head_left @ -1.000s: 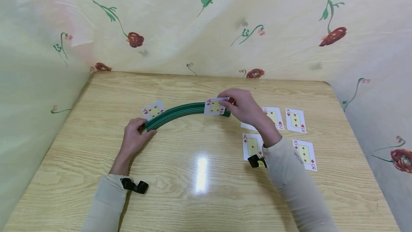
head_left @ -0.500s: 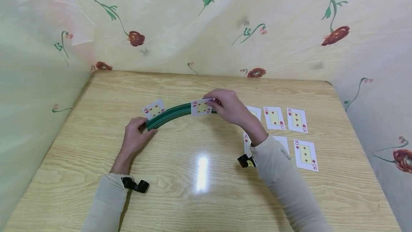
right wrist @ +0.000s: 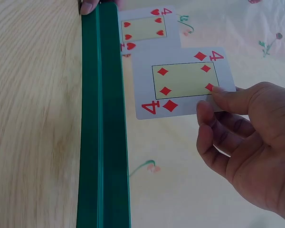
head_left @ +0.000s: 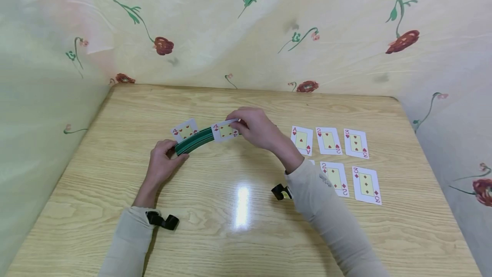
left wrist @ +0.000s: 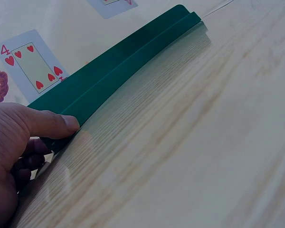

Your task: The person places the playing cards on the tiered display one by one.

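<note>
Here, left hand [head_left: 163,160]: was curled round the left end of the green card holder [right wrist: 103,118].
Right hand [head_left: 253,126]: pinched the four of diamonds [right wrist: 180,81] just clear of the holder.
Four of hearts [left wrist: 34,65]: stood in it.

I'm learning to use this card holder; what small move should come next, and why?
Likely lower the four of diamonds into the green holder beside the four of hearts: the right hand pinches that card clear of the holder, which the left hand grips.
</note>
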### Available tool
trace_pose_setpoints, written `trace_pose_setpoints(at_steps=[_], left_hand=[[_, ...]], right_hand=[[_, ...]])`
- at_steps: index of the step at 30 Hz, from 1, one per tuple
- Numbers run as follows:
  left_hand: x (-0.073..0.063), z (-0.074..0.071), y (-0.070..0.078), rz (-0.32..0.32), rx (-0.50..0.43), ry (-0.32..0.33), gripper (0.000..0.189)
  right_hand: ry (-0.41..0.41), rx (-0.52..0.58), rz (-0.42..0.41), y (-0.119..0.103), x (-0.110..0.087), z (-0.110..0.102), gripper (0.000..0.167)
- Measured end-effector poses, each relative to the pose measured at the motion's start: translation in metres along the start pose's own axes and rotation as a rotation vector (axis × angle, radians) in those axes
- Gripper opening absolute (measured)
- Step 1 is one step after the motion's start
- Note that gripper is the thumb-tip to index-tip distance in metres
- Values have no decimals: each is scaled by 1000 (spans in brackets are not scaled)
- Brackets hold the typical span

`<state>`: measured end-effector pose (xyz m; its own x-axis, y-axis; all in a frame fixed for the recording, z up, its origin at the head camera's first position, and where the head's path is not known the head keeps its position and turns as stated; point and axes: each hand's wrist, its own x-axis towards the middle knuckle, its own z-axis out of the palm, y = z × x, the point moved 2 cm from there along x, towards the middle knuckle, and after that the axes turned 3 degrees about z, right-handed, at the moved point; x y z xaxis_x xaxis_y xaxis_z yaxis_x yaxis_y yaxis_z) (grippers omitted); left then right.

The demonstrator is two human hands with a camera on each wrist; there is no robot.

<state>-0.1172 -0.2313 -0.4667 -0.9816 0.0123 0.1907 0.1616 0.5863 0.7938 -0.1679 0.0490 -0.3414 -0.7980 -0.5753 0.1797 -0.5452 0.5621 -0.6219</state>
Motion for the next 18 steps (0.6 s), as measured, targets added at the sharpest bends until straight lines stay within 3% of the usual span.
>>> trace_pose_setpoints(at_steps=[18], left_hand=[[0,0,0,-24,1,-13,37]], right_hand=[[-40,30,-10,-18,23,28,16]])
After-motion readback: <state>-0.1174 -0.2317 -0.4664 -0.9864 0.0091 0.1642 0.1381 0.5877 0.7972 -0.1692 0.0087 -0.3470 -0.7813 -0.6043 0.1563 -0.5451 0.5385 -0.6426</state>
